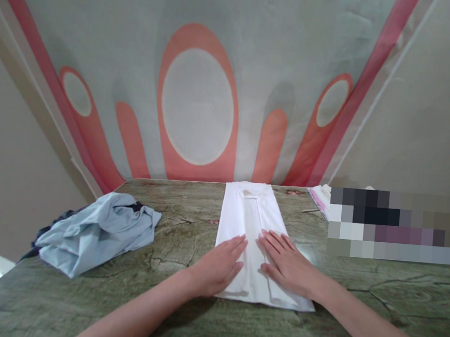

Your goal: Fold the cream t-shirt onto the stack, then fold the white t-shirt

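Note:
A white garment (253,217), folded into a long narrow strip, lies on the wood-patterned table, its far end at the table's back edge. My left hand (221,264) rests flat on its left side with the fingers stretched out. On the right side lies my right hand (285,261), also flat, its fingers a little spread. A strip of the cloth shows between the two hands. Neither hand grips the fabric. Parts of the garment's side edges are covered by my hands.
A crumpled light blue garment (103,231) lies at the left of the table (182,212), with dark cloth (59,223) partly beneath it. At the back right is some white and pink cloth (320,197), beside a blurred-out area. A printed backdrop (199,104) stands behind the table.

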A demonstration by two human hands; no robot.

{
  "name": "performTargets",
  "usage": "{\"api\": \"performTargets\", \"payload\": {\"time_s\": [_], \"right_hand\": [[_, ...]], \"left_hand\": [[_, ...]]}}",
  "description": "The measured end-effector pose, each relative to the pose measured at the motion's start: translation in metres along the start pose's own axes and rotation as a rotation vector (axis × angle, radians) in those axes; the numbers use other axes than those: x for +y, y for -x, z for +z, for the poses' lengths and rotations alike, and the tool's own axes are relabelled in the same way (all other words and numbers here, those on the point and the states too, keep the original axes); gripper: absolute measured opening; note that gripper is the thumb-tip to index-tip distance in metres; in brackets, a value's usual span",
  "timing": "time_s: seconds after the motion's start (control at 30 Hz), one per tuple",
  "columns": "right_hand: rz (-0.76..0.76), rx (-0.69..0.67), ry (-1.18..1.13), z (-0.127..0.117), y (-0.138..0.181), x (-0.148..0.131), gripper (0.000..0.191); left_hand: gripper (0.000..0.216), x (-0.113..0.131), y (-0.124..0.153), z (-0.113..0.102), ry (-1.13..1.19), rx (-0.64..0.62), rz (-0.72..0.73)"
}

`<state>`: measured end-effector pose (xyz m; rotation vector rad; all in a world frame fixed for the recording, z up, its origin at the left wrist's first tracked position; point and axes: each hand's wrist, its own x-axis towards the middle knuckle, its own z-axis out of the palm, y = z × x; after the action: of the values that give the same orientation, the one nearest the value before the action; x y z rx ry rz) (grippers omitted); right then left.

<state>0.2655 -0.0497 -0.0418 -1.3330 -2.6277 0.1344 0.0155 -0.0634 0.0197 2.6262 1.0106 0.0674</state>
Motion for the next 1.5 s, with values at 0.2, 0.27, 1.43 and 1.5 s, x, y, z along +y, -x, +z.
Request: {"api": "performTargets", "payload": {"time_s": [0.2, 0.27, 1.43, 1.5], "right_hand": [[-0.058, -0.032, -0.034, -0.002, 0.004, -0.006, 0.067], [-0.067, -0.049, -0.041, -0.003, 0.009, -0.010, 0.067], [0.112, 0.001, -0.029, 0.005, -0.062, 0.054, 0.065], [0.104, 0.020, -0.072, -0.003, -0.066, 0.055, 0.057]], "left_hand": [[0.063, -0.013, -0.018, 0.031, -0.199, 0.042, 0.032], [0.064, -0.007, -0.011, 0.030, -0.215, 0.025, 0.034], [0.063, -0.068, -0.074, 0.029, -0.213, 0.208, -0.055], [0.056, -0.071, -0.071, 0.027, -0.160, 0.233, -0.043]]}}
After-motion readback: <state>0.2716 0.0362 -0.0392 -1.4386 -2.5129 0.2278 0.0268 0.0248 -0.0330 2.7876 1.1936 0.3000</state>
